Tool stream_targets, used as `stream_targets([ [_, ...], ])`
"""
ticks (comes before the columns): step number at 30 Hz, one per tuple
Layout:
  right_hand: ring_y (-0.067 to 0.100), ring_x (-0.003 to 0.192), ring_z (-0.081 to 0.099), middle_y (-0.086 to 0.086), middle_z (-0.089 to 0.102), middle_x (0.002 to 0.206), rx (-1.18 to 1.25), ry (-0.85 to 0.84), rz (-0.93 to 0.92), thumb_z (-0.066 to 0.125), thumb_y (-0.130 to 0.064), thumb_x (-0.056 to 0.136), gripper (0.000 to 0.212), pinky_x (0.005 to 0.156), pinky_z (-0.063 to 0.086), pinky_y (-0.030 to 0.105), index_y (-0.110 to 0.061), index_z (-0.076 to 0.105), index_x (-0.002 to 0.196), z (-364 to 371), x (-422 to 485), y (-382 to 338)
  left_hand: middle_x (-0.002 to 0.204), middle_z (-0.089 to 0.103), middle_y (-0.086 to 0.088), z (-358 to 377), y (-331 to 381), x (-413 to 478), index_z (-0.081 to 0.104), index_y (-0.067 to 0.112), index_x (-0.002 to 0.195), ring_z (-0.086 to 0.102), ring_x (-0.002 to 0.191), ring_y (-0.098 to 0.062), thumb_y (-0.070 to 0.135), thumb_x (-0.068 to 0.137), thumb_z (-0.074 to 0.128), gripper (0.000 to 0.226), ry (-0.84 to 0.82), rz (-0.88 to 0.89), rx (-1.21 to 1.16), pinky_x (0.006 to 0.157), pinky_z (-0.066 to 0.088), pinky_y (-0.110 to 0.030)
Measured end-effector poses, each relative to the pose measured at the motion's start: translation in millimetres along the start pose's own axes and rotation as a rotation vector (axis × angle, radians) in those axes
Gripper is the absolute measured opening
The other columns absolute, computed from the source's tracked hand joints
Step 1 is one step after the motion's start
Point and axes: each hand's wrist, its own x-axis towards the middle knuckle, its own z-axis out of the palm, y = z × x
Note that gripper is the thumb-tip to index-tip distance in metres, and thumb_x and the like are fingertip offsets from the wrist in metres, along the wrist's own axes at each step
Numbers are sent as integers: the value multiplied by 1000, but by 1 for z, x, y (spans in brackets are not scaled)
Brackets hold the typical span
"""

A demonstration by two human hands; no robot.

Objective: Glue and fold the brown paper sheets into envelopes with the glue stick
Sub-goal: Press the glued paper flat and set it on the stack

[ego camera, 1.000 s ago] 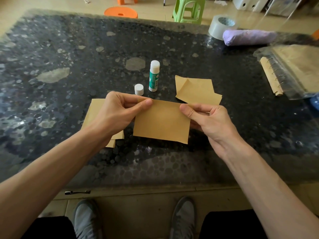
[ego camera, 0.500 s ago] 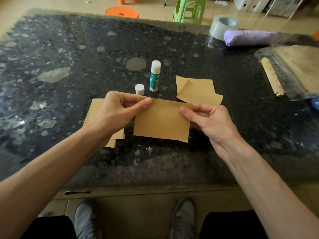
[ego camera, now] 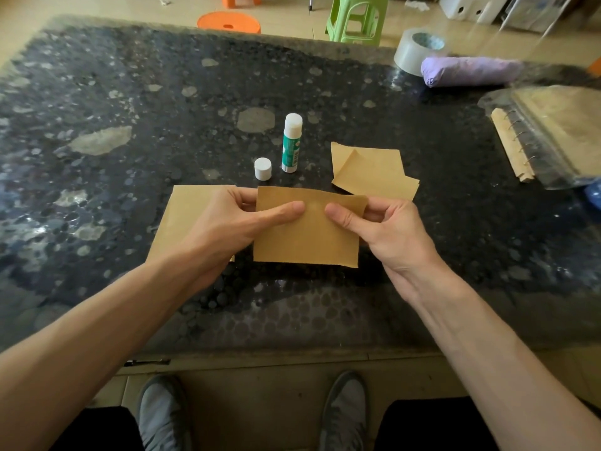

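Brown paper comes first at my left: a stack of brown paper sheets [ego camera: 185, 219] lies flat on the dark, speckled stone tabletop [ego camera: 97, 92], and my left hand [ego camera: 227, 219] covers its right side from where I look. That hand pinches the left edge of 1 brown sheet [ego camera: 305, 236], with the thumb laid across the front face and the fingers curled behind it. I hold the sheet in front of me, near the tabletop's close edge, its top edge a little wavy; I cannot tell whether its lower edge touches the stone.

Beyond it stands a small white cap [ego camera: 262, 168], and just to its right the green-and-white glue stick [ego camera: 291, 143] stands upright and uncapped. The 2 are close but apart.

My right hand [ego camera: 387, 229] pinches the sheet's upper right part, thumb on the front and fingers curled behind. My 2 thumb tips point at each other across the paper, near but not touching.

Behind my right hand a few folded brown pieces [ego camera: 367, 170] lie overlapped on the tabletop, 1 with a corner flap turned over. Farther back and right, a roll of clear tape [ego camera: 418, 48] sits against a purple rolled bundle [ego camera: 468, 71]. At the far right edge lies a spiral-bound notebook [ego camera: 553, 135] in a clear plastic cover.
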Motion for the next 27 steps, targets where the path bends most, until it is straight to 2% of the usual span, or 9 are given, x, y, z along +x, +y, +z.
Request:
stream_targets([
  [3,6,96,75,-9,80,100,20,-34,2,85,-35,77,31,85,61,30,-21,80,103,0,0,1,100,81,-2,0,-2,0,79,12,103,78,94,-17,30,84,81,26,-32,-19,19,78,63,-26],
  [8,9,93,76,-6,80,97,-1,-72,36,87,-36,78,27,85,63,36,-19,80,99,5,-2,4,98,81,-3,5,-6,1,80,11,103,78,92,-18,32,82,82,30,-14,-17,48,78,63,-29],
  [12,13,95,76,-4,80,98,13,-36,31,88,-40,70,37,89,63,40,-17,80,99,3,-1,1,95,81,0,2,0,1,79,14,101,78,89,-14,29,86,78,21,-12,1,52,70,60,-20],
  [15,14,95,77,-3,81,99,94,-59,65,88,-36,71,35,90,63,43,-18,79,100,4,-3,0,90,81,1,4,1,-1,79,14,98,78,83,-11,23,90,76,12,19,63,58,64,57,-15],
  [19,16,95,77,0,81,100,101,-64,98,90,-36,67,40,93,62,49,-15,80,101,7,-4,1,93,81,0,7,-2,-2,79,13,103,78,87,-13,24,90,76,17,21,74,52,68,58,-16],
  [24,15,92,78,-1,81,96,143,-47,84,90,-28,72,30,88,64,44,-17,78,97,5,-5,-1,100,81,-5,2,-2,0,78,10,111,78,93,-18,22,90,74,24,-46,38,13,74,61,-22],
  [27,11,90,77,-5,81,95,144,-56,130,93,-25,71,36,86,64,39,-22,75,101,8,-6,2,98,81,-5,4,-4,0,78,9,110,78,92,-18,21,89,75,24,-27,69,24,75,61,-22],
])
